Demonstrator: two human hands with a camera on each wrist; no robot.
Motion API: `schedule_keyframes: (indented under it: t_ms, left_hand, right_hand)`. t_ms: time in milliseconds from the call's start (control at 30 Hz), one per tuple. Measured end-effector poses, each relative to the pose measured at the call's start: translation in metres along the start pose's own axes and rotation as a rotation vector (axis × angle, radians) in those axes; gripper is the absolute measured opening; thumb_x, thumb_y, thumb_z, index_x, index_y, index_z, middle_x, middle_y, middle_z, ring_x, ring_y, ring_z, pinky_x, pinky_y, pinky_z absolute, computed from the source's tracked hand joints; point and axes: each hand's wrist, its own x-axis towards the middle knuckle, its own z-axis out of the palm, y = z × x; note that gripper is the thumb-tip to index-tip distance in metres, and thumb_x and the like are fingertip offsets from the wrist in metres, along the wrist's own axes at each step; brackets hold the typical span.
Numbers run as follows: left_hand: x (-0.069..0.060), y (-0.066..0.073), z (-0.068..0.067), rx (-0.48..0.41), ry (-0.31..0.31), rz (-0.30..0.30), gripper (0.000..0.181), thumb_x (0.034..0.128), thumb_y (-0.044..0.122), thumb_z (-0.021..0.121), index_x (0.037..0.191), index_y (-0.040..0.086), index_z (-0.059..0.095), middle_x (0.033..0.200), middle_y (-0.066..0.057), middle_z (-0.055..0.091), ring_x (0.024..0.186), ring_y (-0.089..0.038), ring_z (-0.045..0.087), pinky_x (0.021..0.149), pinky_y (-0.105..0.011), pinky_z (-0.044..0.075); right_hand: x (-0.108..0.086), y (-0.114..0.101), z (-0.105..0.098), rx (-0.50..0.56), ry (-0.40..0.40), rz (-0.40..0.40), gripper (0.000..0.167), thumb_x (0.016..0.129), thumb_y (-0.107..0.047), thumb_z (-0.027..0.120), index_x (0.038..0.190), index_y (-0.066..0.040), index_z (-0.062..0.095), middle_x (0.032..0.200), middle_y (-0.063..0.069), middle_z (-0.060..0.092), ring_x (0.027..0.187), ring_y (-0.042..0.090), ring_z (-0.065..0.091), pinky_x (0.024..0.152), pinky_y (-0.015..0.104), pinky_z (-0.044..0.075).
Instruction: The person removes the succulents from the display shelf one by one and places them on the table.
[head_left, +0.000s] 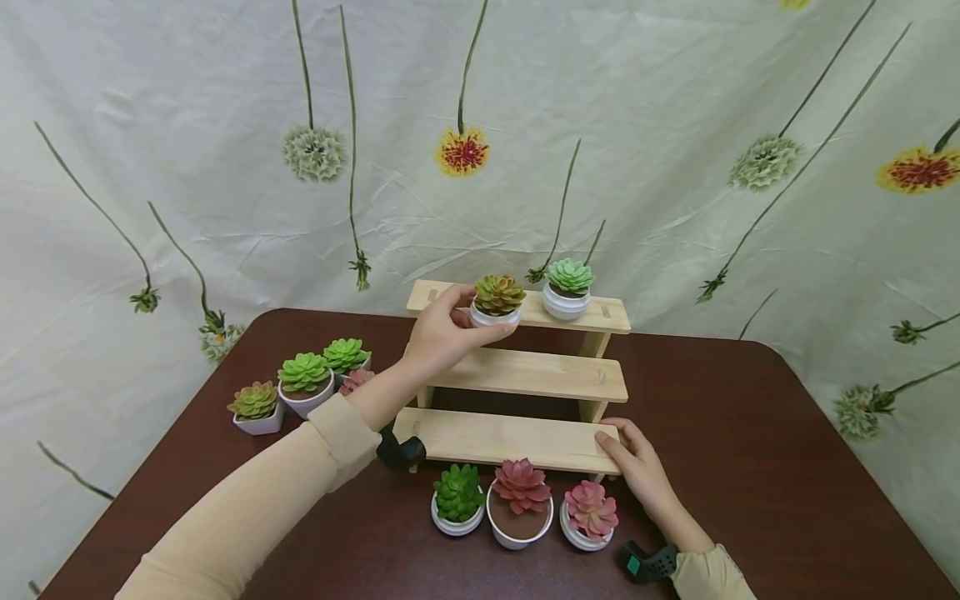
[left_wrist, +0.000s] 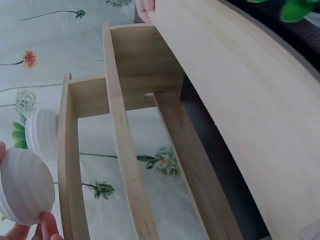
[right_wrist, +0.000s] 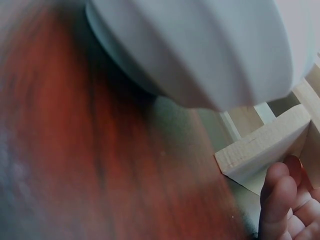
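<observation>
My left hand (head_left: 446, 327) grips a white round pot (head_left: 495, 317) holding an orange-green succulent (head_left: 500, 294), at the left part of the top tier of a three-tier wooden stand (head_left: 517, 439). In the left wrist view the held pot (left_wrist: 27, 187) shows its underside; I cannot tell whether it touches the shelf. To its right on that tier stands a white pot with a pale green succulent (head_left: 569, 277). My right hand (head_left: 636, 461) holds the right end of the bottom tier, thumb on top, other fingers partly hidden; fingers (right_wrist: 280, 195) show beside the wood in the right wrist view.
In front of the stand are a dark green succulent (head_left: 459, 493), a dark red one (head_left: 522, 486) and a pink one (head_left: 591, 508), all in white pots. Several more potted succulents (head_left: 305, 372) stand at the left of the brown table (head_left: 757, 467). A flowered cloth (head_left: 660, 125) hangs behind.
</observation>
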Motion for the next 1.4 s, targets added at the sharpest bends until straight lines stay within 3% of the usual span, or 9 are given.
schedule_keyframes:
  t_ms: [567,867,1067,1233,1400]
  left_hand:
    - [-0.039,-0.010,-0.009,0.004,-0.031,0.011,0.063,0.0693,0.035,0.082,0.122,0.013,0.054,0.103,-0.007,0.060,0.089,-0.019,0.059,0.073,-0.034,0.049]
    - [-0.058,-0.020,-0.011,-0.023,-0.051,-0.025,0.072,0.0680,0.034,0.083,0.128,0.012,0.051,0.109,-0.009,0.055,0.093,-0.021,0.054,0.079,-0.036,0.046]
    - [-0.072,-0.031,-0.011,-0.028,-0.021,-0.007,0.066,0.0669,0.030,0.085,0.123,0.017,0.054,0.106,-0.003,0.059,0.089,-0.018,0.056,0.077,-0.036,0.046]
    - [-0.082,-0.041,-0.012,-0.054,0.001,0.003,0.061,0.0677,0.026,0.085,0.119,0.013,0.055,0.102,-0.005,0.062,0.084,-0.018,0.058,0.074,-0.035,0.047]
    - [-0.093,-0.050,-0.016,-0.054,0.030,-0.018,0.061,0.0678,0.025,0.085,0.118,0.011,0.054,0.104,-0.007,0.061,0.088,-0.020,0.058,0.080,-0.036,0.046]
  right_hand:
    - [0.000,0.000,0.000,-0.018,0.009,-0.019,0.026,0.093,-0.019,0.059,0.113,-0.003,0.056,0.073,0.005,0.056,0.053,0.015,0.051,0.048,0.027,0.045]
    - [0.002,0.004,0.000,-0.031,0.012,-0.018,0.025,0.093,-0.021,0.058,0.113,-0.005,0.057,0.076,0.007,0.057,0.055,0.015,0.052,0.048,0.027,0.045]
    - [0.001,0.003,-0.001,-0.032,0.008,-0.017,0.026,0.093,-0.020,0.058,0.113,-0.003,0.056,0.076,0.005,0.058,0.056,0.014,0.053,0.049,0.027,0.045]
    - [0.001,0.001,0.000,-0.023,0.014,-0.005,0.028,0.093,-0.019,0.059,0.116,-0.003,0.055,0.077,0.004,0.058,0.055,0.014,0.052,0.049,0.027,0.045]
    - [0.001,0.001,0.000,-0.021,0.009,-0.002,0.029,0.093,-0.019,0.059,0.116,-0.002,0.055,0.079,0.006,0.058,0.056,0.014,0.052,0.050,0.027,0.045]
